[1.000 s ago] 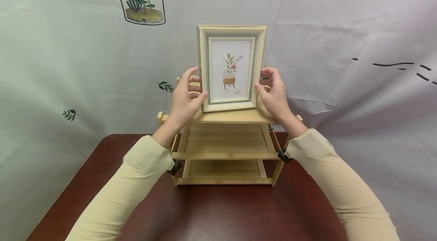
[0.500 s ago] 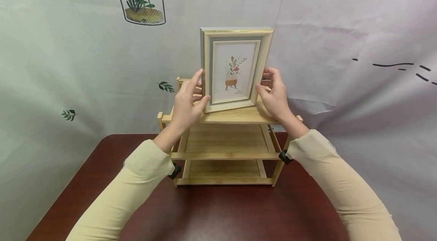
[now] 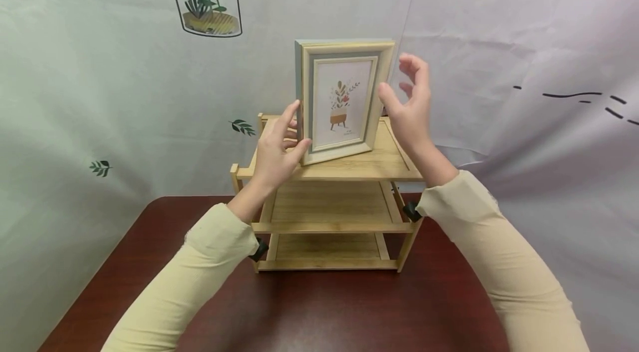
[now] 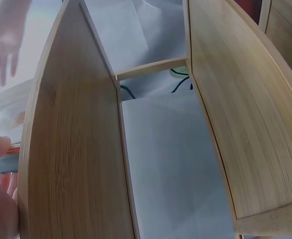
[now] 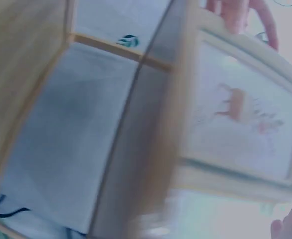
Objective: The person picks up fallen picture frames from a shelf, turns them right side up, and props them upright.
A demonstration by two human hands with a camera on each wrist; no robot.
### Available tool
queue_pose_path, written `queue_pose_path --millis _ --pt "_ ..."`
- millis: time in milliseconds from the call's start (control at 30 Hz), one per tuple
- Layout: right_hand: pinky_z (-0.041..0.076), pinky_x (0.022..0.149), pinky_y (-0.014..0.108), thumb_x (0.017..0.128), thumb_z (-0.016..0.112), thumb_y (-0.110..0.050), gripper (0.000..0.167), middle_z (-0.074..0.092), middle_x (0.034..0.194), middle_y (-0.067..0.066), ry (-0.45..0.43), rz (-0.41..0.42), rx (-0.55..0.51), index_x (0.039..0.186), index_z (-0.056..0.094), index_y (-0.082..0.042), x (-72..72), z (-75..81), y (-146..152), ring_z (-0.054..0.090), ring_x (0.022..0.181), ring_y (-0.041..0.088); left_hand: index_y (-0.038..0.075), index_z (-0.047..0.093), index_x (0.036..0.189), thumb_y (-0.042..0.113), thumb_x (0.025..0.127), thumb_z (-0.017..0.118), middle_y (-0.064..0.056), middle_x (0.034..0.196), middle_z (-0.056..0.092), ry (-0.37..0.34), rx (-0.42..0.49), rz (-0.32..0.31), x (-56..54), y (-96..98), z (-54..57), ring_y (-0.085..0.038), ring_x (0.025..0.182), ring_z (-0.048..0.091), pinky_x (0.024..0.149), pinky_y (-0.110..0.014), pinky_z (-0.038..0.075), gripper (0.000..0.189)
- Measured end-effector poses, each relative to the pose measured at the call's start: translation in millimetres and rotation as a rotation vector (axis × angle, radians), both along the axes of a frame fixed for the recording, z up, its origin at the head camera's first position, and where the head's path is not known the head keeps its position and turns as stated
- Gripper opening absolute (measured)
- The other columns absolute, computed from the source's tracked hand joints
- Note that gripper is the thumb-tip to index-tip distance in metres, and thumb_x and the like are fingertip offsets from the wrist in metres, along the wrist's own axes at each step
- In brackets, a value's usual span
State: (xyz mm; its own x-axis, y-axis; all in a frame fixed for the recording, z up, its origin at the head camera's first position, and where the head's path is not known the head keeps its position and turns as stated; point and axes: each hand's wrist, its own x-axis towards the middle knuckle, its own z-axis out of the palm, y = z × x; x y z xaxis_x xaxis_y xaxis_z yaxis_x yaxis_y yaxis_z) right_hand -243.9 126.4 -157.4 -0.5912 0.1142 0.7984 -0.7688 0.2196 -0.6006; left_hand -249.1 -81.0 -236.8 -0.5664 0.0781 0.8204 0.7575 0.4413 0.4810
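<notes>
Pale, leaf-printed backdrop behind a dark red table; a cream picture frame stands angled on the top shelf of a wooden rack.
The left hand has its grip on the frame's lower left edge; the right hand curves loosely beside the opposite edge, holding nothing. Any support behind is hidden; lacking one, it might topple if the left grip loosens, or slip off the nearby front edge if nudged.

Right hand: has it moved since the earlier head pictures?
Yes. Judged against the wooden shelf in the head view, the right hand has moved up and slightly right, higher beside the picture frame.
</notes>
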Motion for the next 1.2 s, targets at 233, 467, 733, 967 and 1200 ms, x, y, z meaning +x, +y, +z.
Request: queue_pose_path --millis 233,467,733,967,1200 --pt "0.017 0.107 0.024 0.075 0.059 -0.017 0.054 0.032 0.14 0.011 0.172 -0.07 0.278 0.123 0.042 0.001 10.4 30.3 -18 0.025 0.13 0.008 0.009 0.039 0.132 0.002 0.077 0.064 -0.018 0.096 0.052 0.043 -0.041 0.055 0.7 7.4 -0.8 -0.025 0.079 0.061 0.067 -0.025 0.053 0.061" --pt "0.004 0.11 0.023 0.074 0.067 -0.036 0.063 0.028 0.144 0.008 0.324 -0.202 0.546 0.127 0.045 -0.009 0.1 52.7 -38 0.014 0.135 0.012 0.01 0.038 0.132 0.005 0.078 0.064 -0.017 0.096 0.052 0.059 -0.088 0.09 4.0 10.8 -1.0 -0.024 0.08 0.061 0.068 -0.025 0.053 0.06" --pt "0.002 0.11 0.036 0.074 0.06 -0.054 0.067 0.031 0.143 0.0 0.174 -0.351 0.698 0.128 0.046 -0.018 0.2 61.1 -58 0.015 0.135 0.013 0.011 0.038 0.133 0.009 0.079 0.064 -0.017 0.096 0.052 0.073 -0.106 0.12 3.2 10.8 -3.0 -0.024 0.079 0.061 0.066 -0.027 0.053 0.06" --pt "0.006 0.11 0.041 0.076 0.055 -0.056 0.059 0.041 0.137 -0.001 0.046 -0.382 0.772 0.122 0.053 -0.019 -6.5 55.9 -65 0.03 0.13 0.014 0.011 0.038 0.133 0.01 0.08 0.063 -0.016 0.097 0.052 0.073 -0.106 0.12 2.8 10.5 -4.7 -0.024 0.079 0.061 0.066 -0.029 0.053 0.059" --pt "0.008 0.11 0.043 0.079 0.054 -0.051 0.052 0.05 0.128 -0.003 0.052 -0.415 0.779 0.119 0.055 -0.019 -11.9 49.8 -67 0.037 0.124 0.016 0.011 0.037 0.134 0.012 0.081 0.063 -0.016 0.098 0.051 0.071 -0.117 0.134 2.0 10.4 -5.9 -0.024 0.078 0.059 0.068 -0.031 0.052 0.059"
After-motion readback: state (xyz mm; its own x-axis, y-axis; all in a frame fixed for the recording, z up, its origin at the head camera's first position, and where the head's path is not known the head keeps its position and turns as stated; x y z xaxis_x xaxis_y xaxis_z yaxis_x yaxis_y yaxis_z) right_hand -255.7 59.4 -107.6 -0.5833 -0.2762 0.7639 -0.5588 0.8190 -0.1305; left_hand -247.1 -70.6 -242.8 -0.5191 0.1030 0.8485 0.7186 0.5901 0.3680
